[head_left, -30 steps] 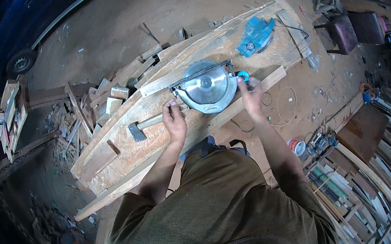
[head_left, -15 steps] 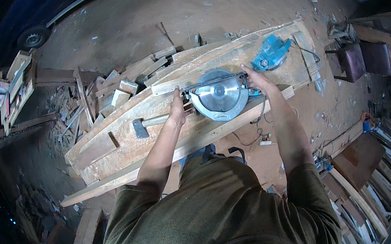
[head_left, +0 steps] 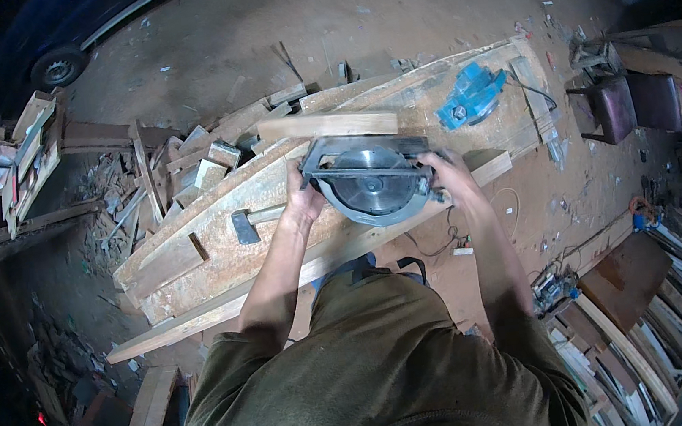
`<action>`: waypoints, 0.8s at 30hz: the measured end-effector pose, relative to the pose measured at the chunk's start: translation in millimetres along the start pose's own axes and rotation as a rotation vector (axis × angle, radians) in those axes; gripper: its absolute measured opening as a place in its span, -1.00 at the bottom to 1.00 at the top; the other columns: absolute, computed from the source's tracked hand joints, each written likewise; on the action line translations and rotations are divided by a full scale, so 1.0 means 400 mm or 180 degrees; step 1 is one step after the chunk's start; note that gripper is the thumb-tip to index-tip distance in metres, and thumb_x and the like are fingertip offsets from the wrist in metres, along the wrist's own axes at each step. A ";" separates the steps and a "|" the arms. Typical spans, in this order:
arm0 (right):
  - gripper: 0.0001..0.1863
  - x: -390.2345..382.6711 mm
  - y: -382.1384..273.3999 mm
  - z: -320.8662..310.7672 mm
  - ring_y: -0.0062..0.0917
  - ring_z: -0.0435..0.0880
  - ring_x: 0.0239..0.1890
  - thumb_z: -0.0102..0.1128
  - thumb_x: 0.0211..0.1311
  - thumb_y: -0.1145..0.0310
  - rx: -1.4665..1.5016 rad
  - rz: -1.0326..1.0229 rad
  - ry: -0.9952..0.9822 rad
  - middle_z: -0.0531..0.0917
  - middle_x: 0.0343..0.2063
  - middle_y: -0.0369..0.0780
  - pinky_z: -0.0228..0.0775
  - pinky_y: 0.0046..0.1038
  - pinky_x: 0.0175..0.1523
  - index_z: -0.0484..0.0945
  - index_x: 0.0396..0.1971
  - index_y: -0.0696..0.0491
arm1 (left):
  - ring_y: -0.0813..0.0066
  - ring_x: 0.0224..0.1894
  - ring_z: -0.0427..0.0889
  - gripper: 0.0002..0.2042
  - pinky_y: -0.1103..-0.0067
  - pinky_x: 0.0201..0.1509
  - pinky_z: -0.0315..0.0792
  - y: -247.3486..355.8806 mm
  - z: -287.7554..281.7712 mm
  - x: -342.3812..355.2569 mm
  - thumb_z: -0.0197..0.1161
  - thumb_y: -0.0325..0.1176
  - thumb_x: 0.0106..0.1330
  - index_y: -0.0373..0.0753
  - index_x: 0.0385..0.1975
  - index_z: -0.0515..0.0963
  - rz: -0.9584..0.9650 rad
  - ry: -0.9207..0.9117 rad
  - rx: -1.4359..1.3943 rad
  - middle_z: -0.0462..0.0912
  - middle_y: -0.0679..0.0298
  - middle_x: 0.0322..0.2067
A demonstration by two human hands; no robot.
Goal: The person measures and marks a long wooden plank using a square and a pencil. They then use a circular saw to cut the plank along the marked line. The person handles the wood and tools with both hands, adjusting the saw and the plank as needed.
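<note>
Between my two hands a circular saw (head_left: 373,185) is held up, its round blade and base plate facing me. My left hand (head_left: 302,194) grips the saw's left end, fingers partly hidden behind it. On the other end my right hand (head_left: 448,174) is closed round the base plate's edge. Just beyond the saw lies a short wood block (head_left: 328,125) on the workbench (head_left: 260,180). Below the saw a long timber beam (head_left: 281,282) runs along the bench's near edge. A hammer-like tool with a dark metal head (head_left: 246,227) rests left of my left hand.
A blue power planer (head_left: 471,95) stands on the bench's right part, its cord trailing right. Scrap wood (head_left: 219,155) is heaped behind the bench at left. A purple chair (head_left: 611,110) stands at right; stacked boards (head_left: 628,331) lie lower right. Cable runs over the floor.
The saw has tilted and come slightly nearer to me, so more of its base plate shows. The wood block beyond it now shows more fully. Both hands keep their hold.
</note>
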State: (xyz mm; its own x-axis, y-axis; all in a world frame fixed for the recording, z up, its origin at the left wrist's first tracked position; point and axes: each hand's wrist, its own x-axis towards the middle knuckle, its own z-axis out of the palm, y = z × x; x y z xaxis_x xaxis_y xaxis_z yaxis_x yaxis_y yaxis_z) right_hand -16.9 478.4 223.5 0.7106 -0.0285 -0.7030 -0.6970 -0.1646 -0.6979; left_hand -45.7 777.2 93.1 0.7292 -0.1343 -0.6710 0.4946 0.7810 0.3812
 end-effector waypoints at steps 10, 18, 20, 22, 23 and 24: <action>-0.75 -0.303 0.075 0.024 -0.64 0.59 -0.27 0.36 0.18 0.44 0.1601 -0.0855 0.1020 0.63 -0.30 -0.29 0.46 -0.51 -0.13 0.49 -0.20 0.12 | 0.44 -0.12 0.49 -0.57 0.39 0.07 0.34 -0.141 0.153 -0.057 -0.12 0.09 0.57 -0.12 -0.10 0.57 0.0062 0.0353 0.0045 0.61 0.34 -0.08; -0.77 -0.378 0.185 -0.007 -0.68 0.58 -0.32 0.34 0.10 0.56 0.2195 -0.1257 0.1549 0.65 -0.32 -0.32 0.46 -0.55 -0.15 0.51 -0.24 0.13 | 0.30 0.05 0.55 -0.58 0.35 0.20 0.40 -0.319 0.266 -0.153 -0.16 -0.07 0.58 -0.22 0.16 0.47 0.0148 0.0436 0.1817 0.62 0.18 -0.03; -0.72 -0.374 0.226 0.009 -0.70 0.57 -0.28 0.31 0.11 0.61 0.1915 -0.1628 0.1713 0.63 -0.28 -0.31 0.44 -0.57 -0.14 0.50 -0.17 0.15 | 0.28 -0.05 0.59 -0.54 0.33 0.12 0.46 -0.332 0.310 -0.163 -0.18 -0.02 0.58 -0.25 0.16 0.44 -0.0295 0.0252 0.1279 0.63 0.13 -0.12; -0.67 -0.404 0.238 0.004 -0.69 0.57 -0.24 0.31 0.13 0.60 0.1794 -0.1681 0.1770 0.63 -0.23 -0.28 0.45 -0.56 -0.11 0.47 -0.09 0.17 | 0.30 -0.26 0.62 -0.51 0.38 -0.14 0.57 -0.344 0.355 -0.161 -0.24 0.01 0.60 -0.32 0.14 0.37 -0.0757 0.0358 0.0684 0.63 0.05 -0.21; -0.67 -0.410 0.263 0.002 -0.68 0.58 -0.24 0.31 0.14 0.59 0.1796 -0.1705 0.1862 0.63 -0.23 -0.28 0.45 -0.56 -0.11 0.47 -0.09 0.17 | 0.32 -0.32 0.61 -0.51 0.42 -0.22 0.56 -0.352 0.364 -0.145 -0.26 0.01 0.61 -0.32 0.11 0.37 -0.0888 0.0502 0.0554 0.63 0.07 -0.25; -0.67 -0.408 0.278 -0.004 -0.68 0.58 -0.24 0.31 0.14 0.59 0.1785 -0.1744 0.1947 0.63 -0.24 -0.28 0.45 -0.55 -0.10 0.47 -0.09 0.17 | 0.35 -0.39 0.60 -0.52 0.45 -0.30 0.54 -0.356 0.380 -0.123 -0.27 0.02 0.62 -0.31 0.08 0.38 -0.1007 0.0638 0.0411 0.63 0.08 -0.30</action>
State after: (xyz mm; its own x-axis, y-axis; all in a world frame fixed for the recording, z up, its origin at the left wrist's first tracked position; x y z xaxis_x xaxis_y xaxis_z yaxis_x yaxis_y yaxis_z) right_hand -210.1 463.0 261.0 0.7651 -0.6175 -0.1827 -0.0899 0.1785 -0.9798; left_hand -80.4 579.8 168.5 0.4306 -0.2243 -0.8742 0.7448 0.6353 0.2038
